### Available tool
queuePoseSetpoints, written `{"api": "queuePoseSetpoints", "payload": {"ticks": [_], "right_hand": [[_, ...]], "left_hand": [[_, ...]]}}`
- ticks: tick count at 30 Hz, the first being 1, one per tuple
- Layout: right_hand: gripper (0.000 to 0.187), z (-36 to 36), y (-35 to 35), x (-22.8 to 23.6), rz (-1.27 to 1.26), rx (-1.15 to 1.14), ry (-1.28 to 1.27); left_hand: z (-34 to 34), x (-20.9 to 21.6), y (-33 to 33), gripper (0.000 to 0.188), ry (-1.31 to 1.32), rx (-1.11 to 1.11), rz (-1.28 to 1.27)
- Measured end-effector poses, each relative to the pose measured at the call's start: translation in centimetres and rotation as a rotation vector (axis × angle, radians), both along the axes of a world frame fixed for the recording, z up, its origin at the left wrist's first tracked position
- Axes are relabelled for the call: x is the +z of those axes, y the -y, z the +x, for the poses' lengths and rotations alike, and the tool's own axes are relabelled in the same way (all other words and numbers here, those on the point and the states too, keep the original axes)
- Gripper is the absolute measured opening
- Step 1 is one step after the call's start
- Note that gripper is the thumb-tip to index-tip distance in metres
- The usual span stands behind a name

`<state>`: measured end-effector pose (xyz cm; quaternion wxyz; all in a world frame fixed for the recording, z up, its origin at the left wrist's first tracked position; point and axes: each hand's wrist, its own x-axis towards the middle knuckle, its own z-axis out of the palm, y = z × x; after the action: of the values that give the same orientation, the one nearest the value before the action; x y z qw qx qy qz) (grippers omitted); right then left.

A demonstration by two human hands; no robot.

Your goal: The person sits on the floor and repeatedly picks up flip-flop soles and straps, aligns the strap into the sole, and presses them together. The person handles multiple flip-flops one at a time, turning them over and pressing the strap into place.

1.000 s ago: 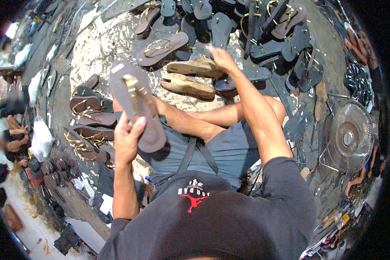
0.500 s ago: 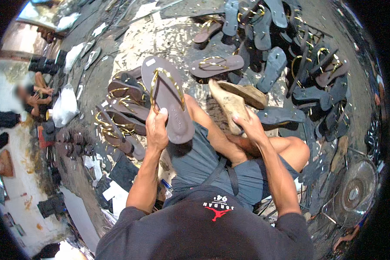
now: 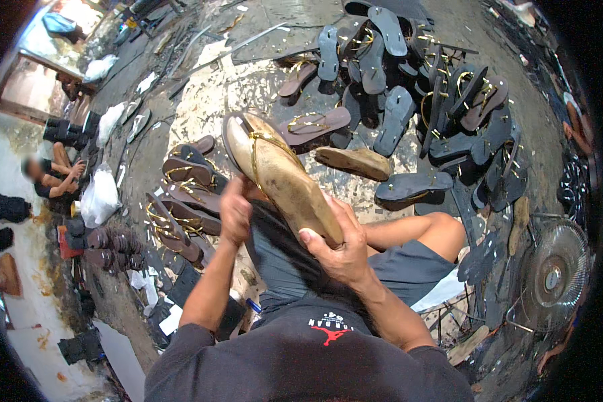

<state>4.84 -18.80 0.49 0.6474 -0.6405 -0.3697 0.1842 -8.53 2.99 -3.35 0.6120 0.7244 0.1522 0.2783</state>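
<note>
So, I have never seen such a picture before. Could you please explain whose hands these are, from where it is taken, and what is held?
There is no robot: these bare hands belong to whoever wears the camera. It sits on the head and looks down; its very wide lens bends straight edges. The right hand holds a last, a foot-shaped form, set against a sandal with the gold strap across it. The left hand is blurred beside the sandal; I cannot tell whether it grips. On the ground ahead lie a second last and many other sandals. A fan is at the right.
</note>
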Motion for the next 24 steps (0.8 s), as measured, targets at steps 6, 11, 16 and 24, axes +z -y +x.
{"api": "queuePoseSetpoints", "payload": {"ticks": [6, 11, 16, 24], "right_hand": [[0.062, -1.8, -1.2, -1.3, 0.242, -0.121, 0.182], [0.069, -1.5, -0.5, -1.8, 0.194, -0.179, 0.374], [0.082, -1.5, 1.1, -1.6, -0.119, -0.037, 0.496], [0.061, 0.7, 6.2, -4.5, -0.263, 0.578, -0.579]], "left_hand": [[8.0, 7.7, -1.5, 0.061, 0.675, -0.033, -0.634], [8.8, 9.2, 1.8, 0.056, 0.479, 0.174, -0.539], [4.7, 3.5, 8.2, 0.110, -0.031, 0.277, -0.202], [0.2, 6.5, 13.3, 0.130, 0.091, 0.036, -0.862]]}}
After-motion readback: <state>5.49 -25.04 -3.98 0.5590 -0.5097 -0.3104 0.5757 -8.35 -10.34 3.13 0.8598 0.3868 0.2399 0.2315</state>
